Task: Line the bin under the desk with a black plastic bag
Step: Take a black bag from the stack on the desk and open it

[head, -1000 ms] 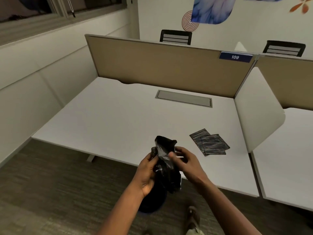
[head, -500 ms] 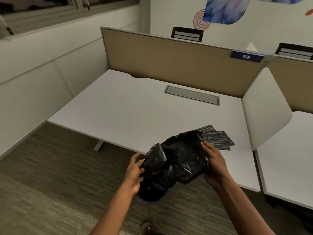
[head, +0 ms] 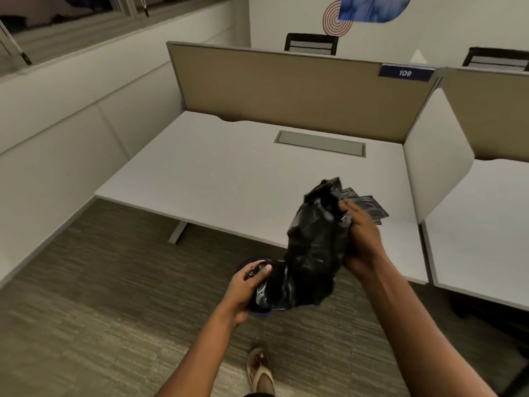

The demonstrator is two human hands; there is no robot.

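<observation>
— Where are the hands right now?

— Both out in front of the person, at the near edge of the white desk [head: 217, 179]. The right hand [head: 362, 239] is raised, palm turned inward, fingers closed on the upper part of the black plastic bag [head: 315, 242]. The left hand [head: 249, 287] is lower and nearer the floor, thumb on top, pinching the bag's bottom end.

— So the bag is stretched between them?

— Loosely. It hangs crumpled and slanted from the right hand down to the left, partly over the desk edge, partly over the carpet [head: 100, 296].

— And the bin?

— Barely visible. Only a dark bluish rim [head: 253, 260] peeps out around the left hand and the bag's lower end, on the floor just in front of the desk. Whether the bag touches it, I cannot tell.

— Anything else hard to see?

— Some flat folded bags [head: 369, 207] lie on the desk behind the right hand, which covers part of them; I cannot count them. One sandalled foot [head: 260, 368] shows at the bottom, cut off by the frame. The beige partition [head: 286, 93] at the back carries a blue tag [head: 405, 73] reading 109.
</observation>
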